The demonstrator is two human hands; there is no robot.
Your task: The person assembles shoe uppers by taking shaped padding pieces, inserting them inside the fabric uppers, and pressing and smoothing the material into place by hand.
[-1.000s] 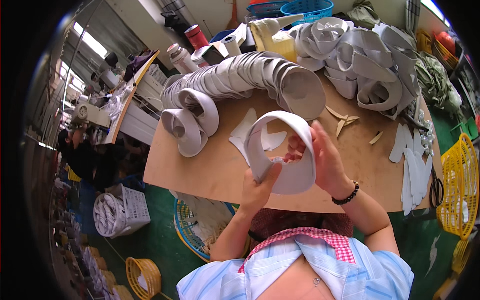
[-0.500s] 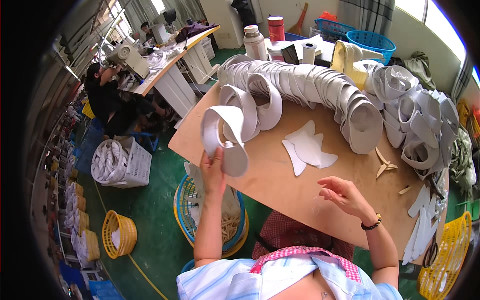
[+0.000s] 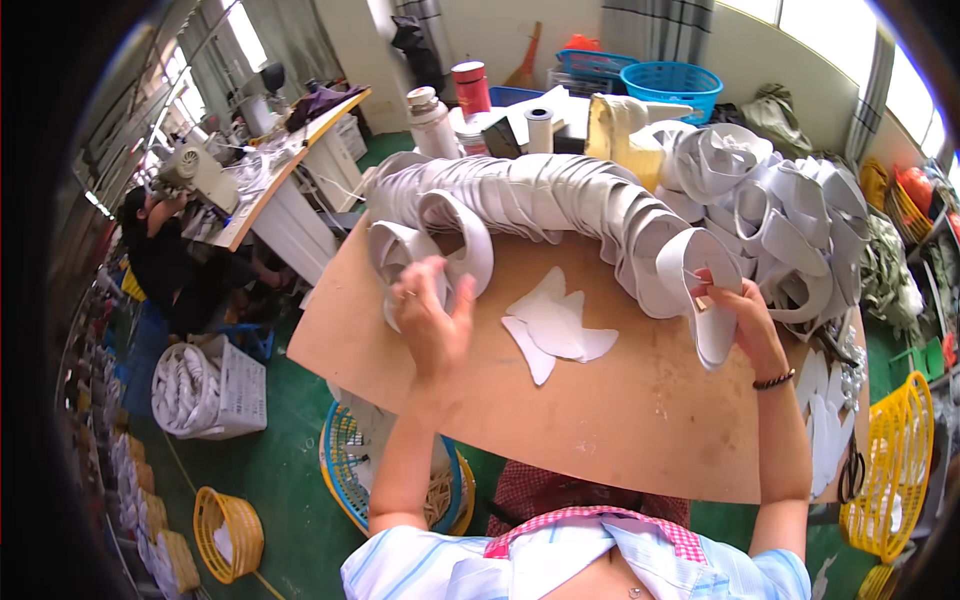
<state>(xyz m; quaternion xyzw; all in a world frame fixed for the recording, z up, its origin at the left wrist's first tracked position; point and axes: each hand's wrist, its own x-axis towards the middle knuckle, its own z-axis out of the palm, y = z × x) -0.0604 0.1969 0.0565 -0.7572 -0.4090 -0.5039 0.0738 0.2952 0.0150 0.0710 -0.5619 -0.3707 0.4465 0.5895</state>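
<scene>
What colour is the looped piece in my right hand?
The looped piece in your right hand is white, best seen in the head view.

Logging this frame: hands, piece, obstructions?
Right hand holding white looped piece. Left hand open, near white loops. Flat white cutouts lie between hands.

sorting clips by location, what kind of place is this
Probably a sewing workshop or small factory: there is what looks like a sewing machine at the left, a long row of nested white curved pieces on the worktable, and a well-filled white crate.
</scene>
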